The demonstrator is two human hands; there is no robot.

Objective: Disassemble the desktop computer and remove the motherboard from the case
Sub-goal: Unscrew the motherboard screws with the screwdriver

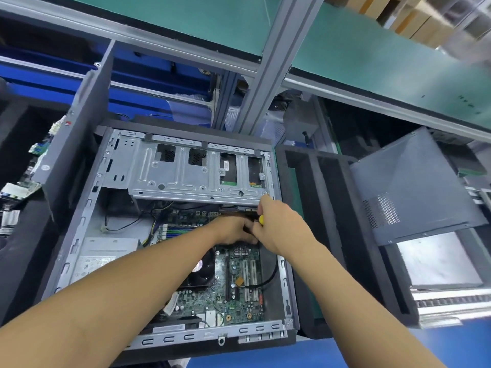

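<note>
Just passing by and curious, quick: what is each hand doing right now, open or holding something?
Left hand: cannot tell; its fingertips are hidden.
Right hand: gripping a yellow-handled screwdriver.

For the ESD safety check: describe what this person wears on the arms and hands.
Both arms are bare as far as the frame shows: no sleeve on the left forearm or the right forearm. The left hand and right hand are ungloved. No wrist strap, watch or ring shows.
</note>
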